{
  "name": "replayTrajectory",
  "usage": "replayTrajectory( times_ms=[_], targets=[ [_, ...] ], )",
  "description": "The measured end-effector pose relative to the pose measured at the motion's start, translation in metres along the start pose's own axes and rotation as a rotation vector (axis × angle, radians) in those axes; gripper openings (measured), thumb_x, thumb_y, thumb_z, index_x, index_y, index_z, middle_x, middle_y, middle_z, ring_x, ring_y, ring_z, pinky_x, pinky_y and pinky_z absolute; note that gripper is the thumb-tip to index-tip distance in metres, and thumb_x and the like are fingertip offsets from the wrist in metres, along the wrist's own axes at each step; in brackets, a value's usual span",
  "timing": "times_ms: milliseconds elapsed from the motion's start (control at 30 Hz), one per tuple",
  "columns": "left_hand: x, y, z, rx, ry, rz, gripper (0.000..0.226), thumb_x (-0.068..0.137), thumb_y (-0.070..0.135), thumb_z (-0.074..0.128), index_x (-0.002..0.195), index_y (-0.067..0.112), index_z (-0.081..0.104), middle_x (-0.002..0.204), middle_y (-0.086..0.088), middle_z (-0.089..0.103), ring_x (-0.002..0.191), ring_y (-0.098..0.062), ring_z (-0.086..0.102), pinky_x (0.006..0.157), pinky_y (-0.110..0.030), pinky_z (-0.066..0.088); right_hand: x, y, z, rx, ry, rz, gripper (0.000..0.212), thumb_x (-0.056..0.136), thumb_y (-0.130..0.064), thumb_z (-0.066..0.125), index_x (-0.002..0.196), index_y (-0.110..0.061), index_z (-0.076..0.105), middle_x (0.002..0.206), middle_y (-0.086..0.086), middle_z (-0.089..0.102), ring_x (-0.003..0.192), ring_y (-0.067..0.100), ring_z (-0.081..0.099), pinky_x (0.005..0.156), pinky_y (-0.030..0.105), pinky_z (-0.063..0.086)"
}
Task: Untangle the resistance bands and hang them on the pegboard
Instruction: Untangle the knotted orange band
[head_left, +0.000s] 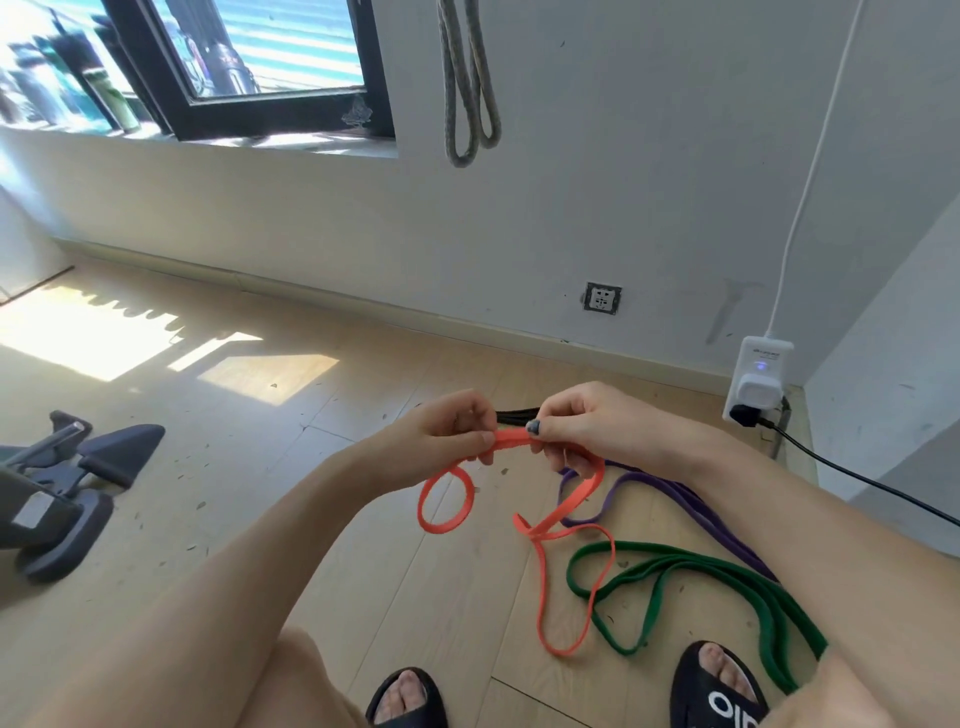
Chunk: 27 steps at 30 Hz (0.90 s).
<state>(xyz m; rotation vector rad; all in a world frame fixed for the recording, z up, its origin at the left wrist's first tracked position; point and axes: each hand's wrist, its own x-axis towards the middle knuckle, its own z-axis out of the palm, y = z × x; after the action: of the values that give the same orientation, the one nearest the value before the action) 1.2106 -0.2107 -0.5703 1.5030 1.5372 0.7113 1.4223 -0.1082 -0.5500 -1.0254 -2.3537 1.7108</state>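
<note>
Far left, chair base (67, 499) sits on the floor (260, 467), well apart from the work. Your left hand (447, 431) has its fingers curled tight on the orange band (511, 441); its loops droop to the floor btwn your arms. A black band (514, 415) shows just behind, btwn both hands. Your right hand (587, 431) pinches the same orange strip w/ thumb and fingers. Right of that, purple band (691, 504) and green band (675, 571) lie on the floor, crossing the orange. A grey band (470, 83) already hangs on the wall. Risk: pull hard and the crossings prob cinch tighter, or the band snaps back if a pinch slips.
</note>
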Motion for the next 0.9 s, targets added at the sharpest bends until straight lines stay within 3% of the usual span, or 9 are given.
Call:
replayTrajectory(
  times_ms=[100, 167, 300, 433, 600, 733, 900],
  targets=[
    [0.002, 0.006, 0.003, -0.010, 0.037, 0.061, 0.006, 0.102, 0.014, 0.058, 0.098, 0.018, 0.060, 0.078, 0.011, 0.070, 0.076, -0.005, 0.064, 0.074, -0.028, 0.054, 0.003, -0.003, 0.008, -0.006, -0.051, 0.023, 0.038, 0.106, -0.035, 0.053, 0.096, -0.003, 0.071, 0.071, 0.002, 0.068, 0.053, 0.014, 0.052, 0.052, 0.025, 0.042],
    [0.003, 0.008, 0.004, -0.033, 0.022, 0.073, 0.003, 0.102, 0.017, 0.060, 0.100, 0.016, 0.062, 0.086, 0.004, 0.073, 0.083, -0.009, 0.068, 0.082, -0.033, 0.057, 0.004, -0.006, 0.011, 0.012, -0.030, -0.014, 0.039, 0.107, -0.033, 0.051, 0.090, -0.003, 0.070, 0.065, 0.001, 0.063, 0.051, 0.013, 0.051, 0.050, 0.021, 0.041],
    [0.000, 0.004, -0.001, -0.069, -0.053, -0.014, 0.009, 0.105, 0.021, 0.054, 0.105, 0.013, 0.057, 0.092, 0.002, 0.075, 0.088, -0.008, 0.070, 0.082, -0.027, 0.052, 0.004, -0.004, 0.006, -0.003, 0.032, -0.061, 0.038, 0.106, -0.032, 0.055, 0.085, -0.004, 0.070, 0.059, -0.002, 0.058, 0.050, 0.012, 0.049, 0.050, 0.021, 0.040],
    [-0.001, -0.003, -0.001, -0.071, -0.168, -0.102, 0.004, 0.105, 0.020, 0.053, 0.103, 0.016, 0.053, 0.098, 0.003, 0.075, 0.093, -0.009, 0.067, 0.090, -0.035, 0.051, 0.003, -0.001, 0.007, -0.056, 0.014, -0.065, 0.036, 0.104, -0.035, 0.058, 0.082, -0.011, 0.072, 0.062, -0.002, 0.062, 0.053, 0.012, 0.051, 0.052, 0.022, 0.041],
    [-0.004, -0.003, -0.007, -0.023, -0.185, -0.131, 0.015, 0.106, 0.030, 0.050, 0.108, 0.016, 0.056, 0.098, 0.002, 0.074, 0.100, -0.016, 0.067, 0.097, -0.034, 0.049, 0.002, -0.002, 0.003, -0.025, 0.036, -0.081, 0.038, 0.104, -0.031, 0.059, 0.087, 0.001, 0.071, 0.060, -0.001, 0.059, 0.054, 0.014, 0.048, 0.051, 0.022, 0.039],
    [-0.006, -0.004, -0.010, 0.000, -0.094, -0.081, 0.013, 0.103, 0.020, 0.056, 0.104, 0.008, 0.050, 0.090, -0.018, 0.065, 0.077, -0.005, 0.062, 0.082, -0.033, 0.047, 0.004, 0.002, 0.001, -0.012, 0.000, -0.039, 0.035, 0.104, -0.027, 0.060, 0.093, 0.005, 0.070, 0.065, 0.002, 0.062, 0.052, 0.014, 0.047, 0.049, 0.026, 0.037],
    [-0.008, -0.001, -0.010, -0.036, -0.083, -0.032, 0.013, 0.103, 0.015, 0.057, 0.104, 0.006, 0.048, 0.085, -0.011, 0.066, 0.075, -0.011, 0.062, 0.076, -0.027, 0.056, 0.003, 0.003, 0.000, 0.026, -0.010, -0.033, 0.031, 0.104, -0.025, 0.060, 0.090, 0.001, 0.069, 0.065, 0.004, 0.061, 0.049, 0.015, 0.043, 0.047, 0.027, 0.033]
  ],
)
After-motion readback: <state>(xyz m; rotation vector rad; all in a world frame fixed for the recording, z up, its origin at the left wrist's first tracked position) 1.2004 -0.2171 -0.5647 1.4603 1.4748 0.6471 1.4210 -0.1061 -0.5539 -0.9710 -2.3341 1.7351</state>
